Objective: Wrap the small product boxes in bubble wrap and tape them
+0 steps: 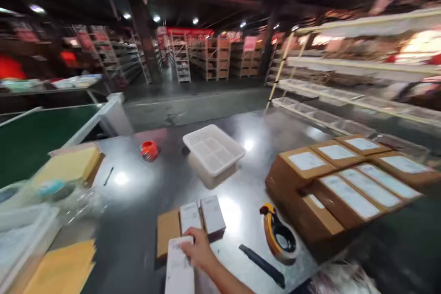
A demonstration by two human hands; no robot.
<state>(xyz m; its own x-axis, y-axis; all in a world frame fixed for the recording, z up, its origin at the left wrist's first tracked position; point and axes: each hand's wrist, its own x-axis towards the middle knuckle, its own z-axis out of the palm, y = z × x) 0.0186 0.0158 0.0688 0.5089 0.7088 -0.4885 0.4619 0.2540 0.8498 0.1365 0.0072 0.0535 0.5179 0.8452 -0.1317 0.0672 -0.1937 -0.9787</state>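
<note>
One white box (179, 270) just nearside of the brown box (168, 232), lengthwise away from the body, pinched at the far right corner by the right hand (200, 250), extending nearward from thumb and fingers; left hand out of view.

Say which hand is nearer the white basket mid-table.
Right. The right hand is short of the white basket, apart from it; the left hand is out of view.
</note>
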